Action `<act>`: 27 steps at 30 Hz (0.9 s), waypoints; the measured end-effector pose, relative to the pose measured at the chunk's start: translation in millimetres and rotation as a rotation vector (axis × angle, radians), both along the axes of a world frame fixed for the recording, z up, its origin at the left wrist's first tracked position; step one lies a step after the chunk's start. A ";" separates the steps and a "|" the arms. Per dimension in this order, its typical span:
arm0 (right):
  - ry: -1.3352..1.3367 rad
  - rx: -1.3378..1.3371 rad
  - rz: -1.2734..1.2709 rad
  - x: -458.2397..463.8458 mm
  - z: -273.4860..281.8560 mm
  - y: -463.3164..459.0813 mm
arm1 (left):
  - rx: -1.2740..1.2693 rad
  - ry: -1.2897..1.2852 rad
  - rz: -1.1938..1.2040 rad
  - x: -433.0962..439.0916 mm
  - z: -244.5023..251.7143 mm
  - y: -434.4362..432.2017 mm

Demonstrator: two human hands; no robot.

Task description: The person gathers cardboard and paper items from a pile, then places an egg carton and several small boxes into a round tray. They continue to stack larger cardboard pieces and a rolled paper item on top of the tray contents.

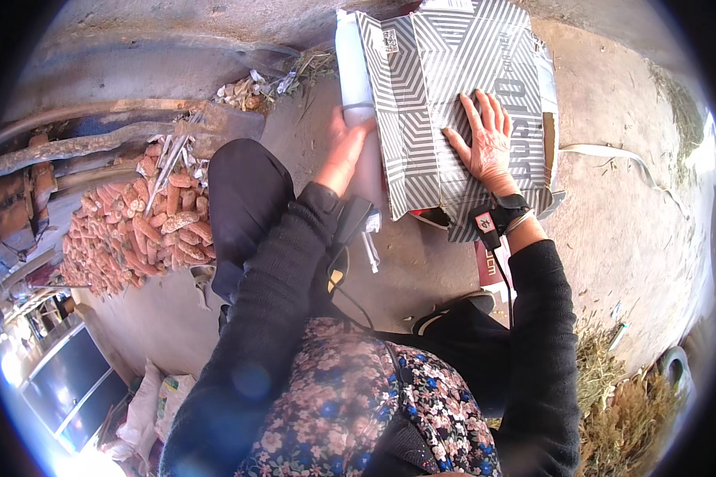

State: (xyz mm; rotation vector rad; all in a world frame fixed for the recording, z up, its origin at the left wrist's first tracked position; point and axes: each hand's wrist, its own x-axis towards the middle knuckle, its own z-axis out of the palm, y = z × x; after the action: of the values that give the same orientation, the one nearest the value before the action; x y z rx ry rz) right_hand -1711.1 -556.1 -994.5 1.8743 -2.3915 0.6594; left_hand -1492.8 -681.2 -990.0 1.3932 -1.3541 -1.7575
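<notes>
A flattened-looking cardboard box (417, 113) printed with grey and white stripes lies before me, its lower end partly gaping with something red inside. My right hand (483, 140) rests flat on its upper face, fingers spread. Along the box's left side runs a long, whitish translucent plastic piece (355, 65); whether it is a roll or a wrapped bundle is unclear. My left hand (345, 146) grips this piece around its middle, with some fingers hidden behind it. A thin clear plastic end (371, 247) hangs below.
Reddish corn cobs (137, 226) are heaped at the left beside a wooden pole (83, 146). A dark red printed piece (487, 265) lies under my right wrist. A pale strap (608, 152) crosses the concrete floor. Dry plants (620, 417) lie lower right, sacks (140, 399) lower left.
</notes>
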 end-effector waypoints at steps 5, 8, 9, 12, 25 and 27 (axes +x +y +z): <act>-0.009 0.000 -0.007 0.1 -0.6 0.2 | 0.002 0.017 0.112 -1.8 4.4 8.3; -0.009 0.008 -0.006 -0.1 -0.7 0.3 | -0.096 -0.007 0.048 -3.1 5.9 5.9; -0.014 0.013 -0.004 0.1 -0.7 0.5 | 0.024 0.083 0.072 -1.9 9.9 2.9; -0.018 0.014 -0.009 -0.8 -0.8 0.4 | 0.057 0.073 0.071 10.7 38.0 -2.3; -0.022 0.057 -0.040 0.3 -1.9 2.7 | -0.413 -0.327 -0.154 -56.4 39.6 28.0; -0.028 0.048 -0.047 0.5 -2.9 2.5 | -0.529 -0.480 -0.199 -59.5 24.7 26.2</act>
State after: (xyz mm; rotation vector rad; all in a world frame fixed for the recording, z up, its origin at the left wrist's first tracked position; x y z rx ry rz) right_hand -1710.6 -553.6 -997.4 1.8326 -2.4825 0.6344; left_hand -1552.2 -655.0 -965.3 1.4464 -2.0863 -1.0649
